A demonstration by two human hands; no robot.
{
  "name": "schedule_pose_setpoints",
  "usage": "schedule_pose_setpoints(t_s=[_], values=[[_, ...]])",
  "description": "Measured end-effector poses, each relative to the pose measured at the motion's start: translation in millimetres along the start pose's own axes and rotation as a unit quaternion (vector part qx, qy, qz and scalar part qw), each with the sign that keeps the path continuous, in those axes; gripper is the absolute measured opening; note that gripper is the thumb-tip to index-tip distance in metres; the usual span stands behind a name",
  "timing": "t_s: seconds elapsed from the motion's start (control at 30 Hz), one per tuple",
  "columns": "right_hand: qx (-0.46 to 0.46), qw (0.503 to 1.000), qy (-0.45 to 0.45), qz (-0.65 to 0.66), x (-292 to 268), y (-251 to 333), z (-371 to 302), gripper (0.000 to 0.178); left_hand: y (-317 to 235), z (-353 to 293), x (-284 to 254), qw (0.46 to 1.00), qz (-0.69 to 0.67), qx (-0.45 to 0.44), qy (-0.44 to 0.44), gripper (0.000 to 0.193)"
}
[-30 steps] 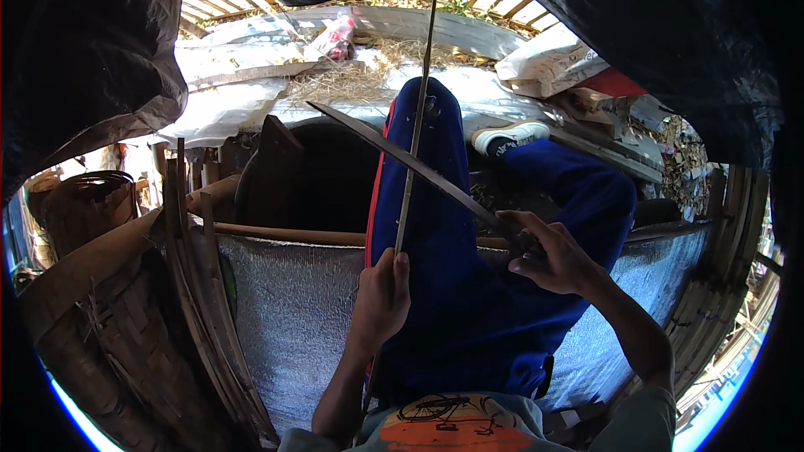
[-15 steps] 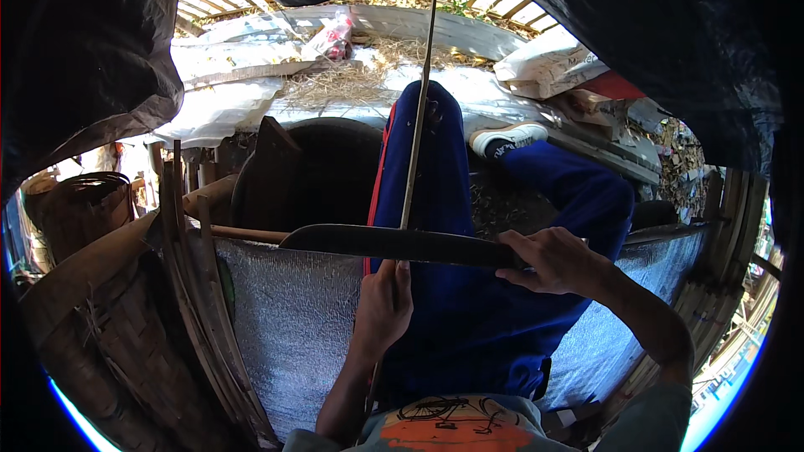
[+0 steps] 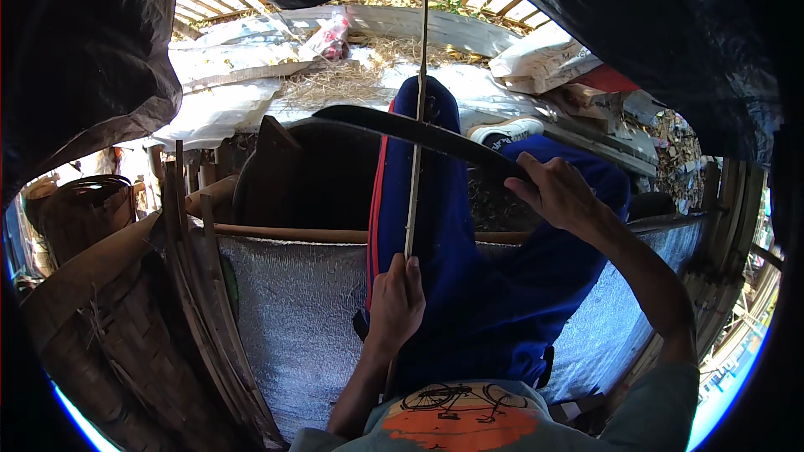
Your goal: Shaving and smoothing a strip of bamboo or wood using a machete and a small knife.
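A long thin bamboo strip [image 3: 416,167] runs from my lap up past my left knee to the top of the view. My left hand [image 3: 397,299] is closed round its lower part, thumb pointing along it. In my right hand [image 3: 556,187] is a machete [image 3: 410,130] with a broad dark blade, gripped by its handle, which my fingers mostly hide. The blade lies across the strip above the knee, tilted with its tip up and to the left; at the crossing it appears to touch the strip. My blue trousers [image 3: 427,201] show beneath both.
Silvery foil sheeting [image 3: 289,310] hangs below a bamboo rail [image 3: 293,235] across my front. Upright bamboo slats [image 3: 188,285] and woven baskets [image 3: 88,209] stand at the left. Ahead are dry straw [image 3: 339,84], a white sack [image 3: 540,59] and planks. Black sheeting [image 3: 84,50] hangs overhead.
The machete has moved away from me along the strip, from just above my left hand to over the knee, and now slants. My left hand has shifted slightly right.
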State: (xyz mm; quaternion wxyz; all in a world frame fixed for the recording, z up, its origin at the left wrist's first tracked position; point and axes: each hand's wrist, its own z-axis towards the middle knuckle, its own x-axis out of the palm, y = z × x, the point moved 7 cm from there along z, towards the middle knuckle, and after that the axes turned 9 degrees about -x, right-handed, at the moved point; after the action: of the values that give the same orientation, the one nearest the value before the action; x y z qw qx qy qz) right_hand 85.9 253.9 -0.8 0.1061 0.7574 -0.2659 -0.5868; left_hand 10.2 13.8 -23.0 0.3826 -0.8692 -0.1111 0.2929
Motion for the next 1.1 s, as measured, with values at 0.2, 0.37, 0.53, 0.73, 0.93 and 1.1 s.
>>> schedule_pose_setpoints(t_s=[0.2,0.37,0.53,0.73,0.93,1.1], values=[[-0.036,0.996,-0.008,0.083,-9.0,35.9,-20.9,0.039,0.8,8.4,-3.5,0.999,-0.03,-0.024,0.012,0.031],[-0.055,0.992,0.095,0.06,19.1,61.1,-43.6,0.045,-4.8,8.9,-4.1,1.0,-0.03,0.005,-0.006,0.026],[-0.07,0.992,0.102,0.003,29.6,39.5,-34.9,0.049,-2.4,4.7,-0.4,1.0,-0.024,-0.003,-0.011,0.026],[-0.047,0.996,0.03,-0.065,13.8,18.2,-1.1,0.051,7.6,10.2,-2.0,0.999,-0.031,-0.016,-0.02,0.032],[-0.038,0.999,0.003,0.0,13.9,35.4,-23.3,0.048,8.7,12.4,-4.4,0.992,-0.119,-0.033,-0.002,0.041],[-0.065,0.996,0.061,0.025,34.4,50.0,-45.8,0.044,0.0,11.4,-3.2,0.995,-0.068,-0.067,0.013,0.039]])
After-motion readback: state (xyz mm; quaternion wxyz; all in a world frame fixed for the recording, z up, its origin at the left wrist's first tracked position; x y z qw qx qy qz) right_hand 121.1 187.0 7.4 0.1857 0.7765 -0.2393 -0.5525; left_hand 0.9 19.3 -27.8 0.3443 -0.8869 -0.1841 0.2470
